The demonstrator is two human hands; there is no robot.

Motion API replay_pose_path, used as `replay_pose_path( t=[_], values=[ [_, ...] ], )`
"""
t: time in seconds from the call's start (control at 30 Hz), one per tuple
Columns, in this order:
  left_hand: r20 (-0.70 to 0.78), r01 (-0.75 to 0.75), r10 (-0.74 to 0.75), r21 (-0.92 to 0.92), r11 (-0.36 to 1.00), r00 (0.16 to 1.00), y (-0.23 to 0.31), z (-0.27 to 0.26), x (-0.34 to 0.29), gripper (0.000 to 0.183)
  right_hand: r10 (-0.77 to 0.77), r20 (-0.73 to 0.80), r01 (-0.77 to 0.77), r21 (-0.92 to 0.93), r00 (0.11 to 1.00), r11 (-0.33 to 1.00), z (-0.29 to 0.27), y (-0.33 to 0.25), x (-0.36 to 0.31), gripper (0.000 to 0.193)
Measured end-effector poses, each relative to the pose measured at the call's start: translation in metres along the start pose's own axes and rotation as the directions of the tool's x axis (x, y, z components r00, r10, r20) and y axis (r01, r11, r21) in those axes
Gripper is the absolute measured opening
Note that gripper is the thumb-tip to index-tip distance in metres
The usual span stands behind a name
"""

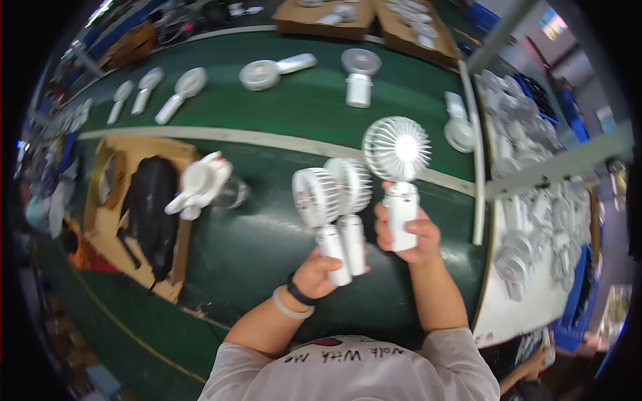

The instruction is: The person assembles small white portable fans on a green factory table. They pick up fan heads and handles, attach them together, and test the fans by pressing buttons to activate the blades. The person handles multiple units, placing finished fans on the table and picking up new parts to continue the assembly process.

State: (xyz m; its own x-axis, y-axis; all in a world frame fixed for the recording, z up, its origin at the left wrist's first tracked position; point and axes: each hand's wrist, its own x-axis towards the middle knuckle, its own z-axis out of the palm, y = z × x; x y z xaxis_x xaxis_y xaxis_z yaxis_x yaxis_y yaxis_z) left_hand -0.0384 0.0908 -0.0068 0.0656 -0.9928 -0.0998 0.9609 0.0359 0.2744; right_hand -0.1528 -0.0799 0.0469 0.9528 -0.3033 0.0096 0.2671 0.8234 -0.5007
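Observation:
Two white handheld fans stand side by side in my left hand (319, 273), whose fingers wrap their handles. The nearer of these handheld fans (317, 198) partly covers the other handheld fan (352, 187). My right hand (416, 235) grips a third white handheld fan (400, 150) by its handle, with the round grille upright. All three are held above the dark green table (267, 247), and the right one is apart from the left pair.
Several handheld fans (180, 93) lie along the green conveyor belt (221, 100) beyond a pale rail. To the left sit a white object (204, 180) and a cardboard tray (107, 230) holding a black bag (152, 207). More fans crowd a white side table (515, 301) at right.

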Motion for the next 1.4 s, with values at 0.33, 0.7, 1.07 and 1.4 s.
replay_pose_path(
  t=[0.33, 0.7, 1.07, 1.4],
  values=[
    [0.109, -0.085, 0.092, -0.069, 0.994, 0.990, -0.005, 0.003, -0.002, 0.060, -0.117, -0.057, 0.110, -0.117, 0.991, 0.987, -0.019, 0.018, 0.001, 0.059],
    [0.059, -0.099, 0.101, -0.045, 0.994, 0.993, -0.006, 0.007, 0.000, 0.058, -0.114, -0.054, 0.107, -0.112, 0.992, 0.988, -0.020, 0.016, 0.004, 0.060],
    [0.060, -0.082, 0.085, -0.047, 0.996, 0.995, -0.007, 0.000, -0.001, 0.057, -0.138, -0.028, 0.136, -0.056, 0.990, 0.989, -0.016, 0.018, 0.001, 0.059],
    [0.045, -0.069, 0.071, -0.053, 0.996, 0.996, -0.005, 0.003, -0.002, 0.056, -0.098, -0.003, 0.098, -0.006, 0.995, 0.995, -0.023, 0.014, 0.000, 0.058]
  ],
)
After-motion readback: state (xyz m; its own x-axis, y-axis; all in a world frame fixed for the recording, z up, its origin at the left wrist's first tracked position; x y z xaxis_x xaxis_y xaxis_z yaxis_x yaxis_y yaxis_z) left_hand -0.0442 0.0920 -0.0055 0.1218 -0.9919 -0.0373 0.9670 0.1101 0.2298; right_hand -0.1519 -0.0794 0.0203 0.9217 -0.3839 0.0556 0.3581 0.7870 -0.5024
